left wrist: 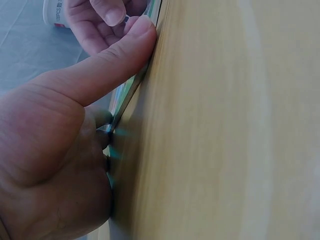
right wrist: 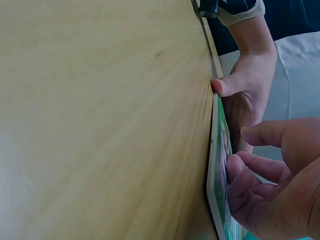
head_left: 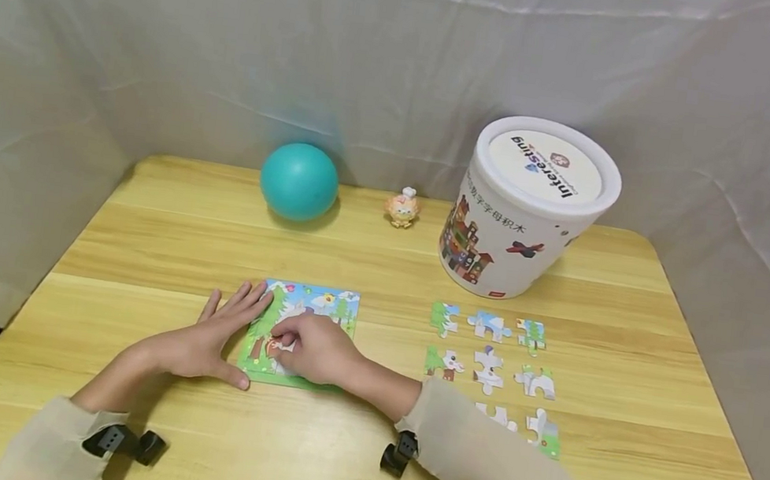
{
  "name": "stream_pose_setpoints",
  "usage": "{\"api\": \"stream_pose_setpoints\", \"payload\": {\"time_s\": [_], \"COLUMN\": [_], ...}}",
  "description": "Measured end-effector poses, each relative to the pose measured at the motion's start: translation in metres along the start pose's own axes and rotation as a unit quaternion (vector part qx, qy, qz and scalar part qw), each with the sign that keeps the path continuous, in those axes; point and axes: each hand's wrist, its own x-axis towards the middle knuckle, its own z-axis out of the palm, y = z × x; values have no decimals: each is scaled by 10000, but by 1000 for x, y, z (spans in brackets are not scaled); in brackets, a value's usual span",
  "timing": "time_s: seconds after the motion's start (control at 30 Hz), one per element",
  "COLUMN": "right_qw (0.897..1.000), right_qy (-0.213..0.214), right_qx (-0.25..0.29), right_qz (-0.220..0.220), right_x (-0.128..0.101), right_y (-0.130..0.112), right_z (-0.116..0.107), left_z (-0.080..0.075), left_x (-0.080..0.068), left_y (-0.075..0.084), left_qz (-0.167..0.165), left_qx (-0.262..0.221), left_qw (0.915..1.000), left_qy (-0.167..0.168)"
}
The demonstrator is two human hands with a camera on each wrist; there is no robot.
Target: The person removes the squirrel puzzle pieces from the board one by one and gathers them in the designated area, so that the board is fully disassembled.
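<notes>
A jigsaw puzzle board (head_left: 334,384) with a green border and a cartoon forest picture lies on the table. My left hand (head_left: 205,340) is spread at its left side, fingertips on the upper left edge and thumb by the lower left corner. Over the middle of the picture is my right hand (head_left: 321,350), its fingers curled and fingertips down at an orange-red figure (head_left: 275,345). In the right wrist view, a gap shows between its thumb (right wrist: 252,135) and the fingers at the board's face. I cannot tell whether those fingertips hold a puzzle piece.
Several loose puzzle pieces (head_left: 487,371) lie in rows right of the board, the nearest ones partly behind my right sleeve (head_left: 475,448). Farther back stand a teal ball (head_left: 300,182), a small chick figurine (head_left: 403,209) and a large white bucket (head_left: 519,216) with a lid. Grey cloth hangs around the table.
</notes>
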Motion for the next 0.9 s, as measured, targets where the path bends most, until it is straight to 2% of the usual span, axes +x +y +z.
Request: {"api": "stream_pose_setpoints", "payload": {"time_s": [0.4,0.67,0.9], "right_qw": [9990,9994,9992], "right_qy": [128,138,332], "right_qx": [374,297,184], "right_qz": [209,126,149], "right_x": [2,4,4], "right_y": [1,1,-1], "right_z": [3,5,6], "left_z": [0,0,0], "left_x": [0,0,-2], "left_y": [-1,0,2], "left_qz": [7,19,53], "left_qx": [-37,-44,-62], "left_qw": [10000,10000,10000], "left_qy": [-8,2,18]}}
